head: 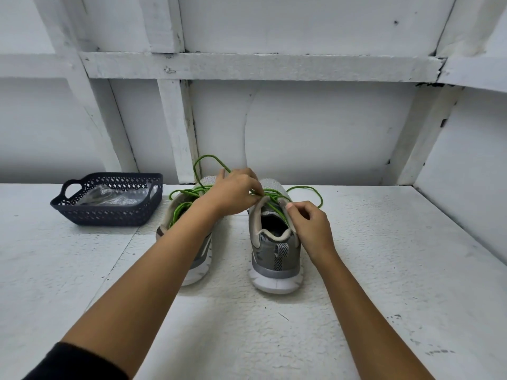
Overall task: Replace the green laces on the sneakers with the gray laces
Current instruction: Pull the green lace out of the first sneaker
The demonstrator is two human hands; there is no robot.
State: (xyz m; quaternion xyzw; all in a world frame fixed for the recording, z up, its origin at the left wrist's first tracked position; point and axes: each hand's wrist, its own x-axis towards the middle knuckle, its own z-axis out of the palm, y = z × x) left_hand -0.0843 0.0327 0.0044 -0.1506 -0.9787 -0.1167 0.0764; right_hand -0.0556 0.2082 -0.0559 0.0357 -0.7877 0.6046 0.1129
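Two sneakers [275, 250] – two green laces [208, 157] – one basket [109, 175].

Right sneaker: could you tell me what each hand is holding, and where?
The left hand pinches the green lace above the tongue; the right hand grips the right sneaker at its collar edge.

Mesh-cloth sneakers [274, 242], perforated plastic basket [109, 212], rough matt painted table [274, 325].

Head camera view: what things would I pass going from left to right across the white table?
Dark basket → left sneaker → right sneaker. The left hand, right hand and green laces overlap the sneakers, so I skip them.
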